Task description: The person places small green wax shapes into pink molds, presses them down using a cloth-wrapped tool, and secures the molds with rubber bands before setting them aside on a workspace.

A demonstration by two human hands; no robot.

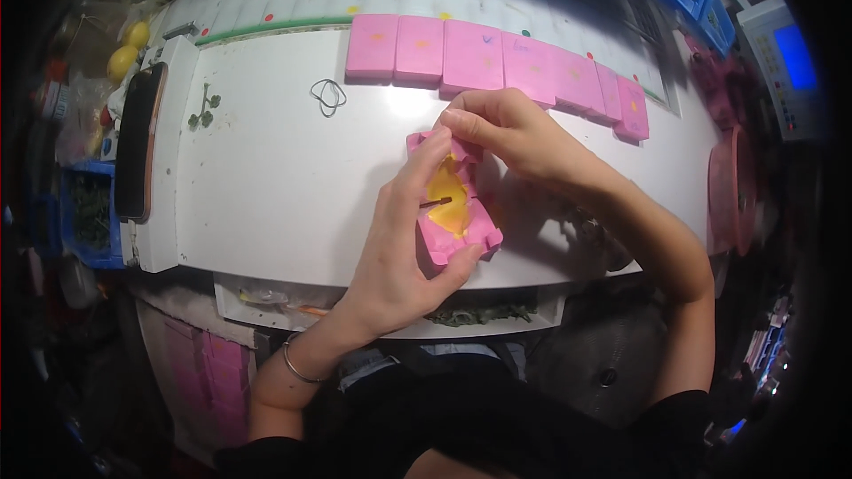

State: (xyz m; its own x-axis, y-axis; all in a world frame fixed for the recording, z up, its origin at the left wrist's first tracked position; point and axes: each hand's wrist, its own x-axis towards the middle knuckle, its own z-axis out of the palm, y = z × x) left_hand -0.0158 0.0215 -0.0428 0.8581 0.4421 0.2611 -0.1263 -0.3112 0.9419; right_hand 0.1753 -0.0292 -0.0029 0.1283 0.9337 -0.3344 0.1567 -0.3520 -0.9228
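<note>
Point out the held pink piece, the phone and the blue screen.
Pink piece [479,223]: head view, its lower part.
Phone [142,142]: head view, middle of dark face.
Blue screen [795,57]: head view, middle of lit panel.

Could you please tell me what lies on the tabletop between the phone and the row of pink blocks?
The head view shows a green branched piece and, nearer the pink blocks, a thin dark loop.

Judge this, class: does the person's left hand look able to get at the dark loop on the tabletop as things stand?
Probably, after letting go: the left hand grips the pink-and-yellow piece, but only tabletop shows between hand and dark loop.
</note>
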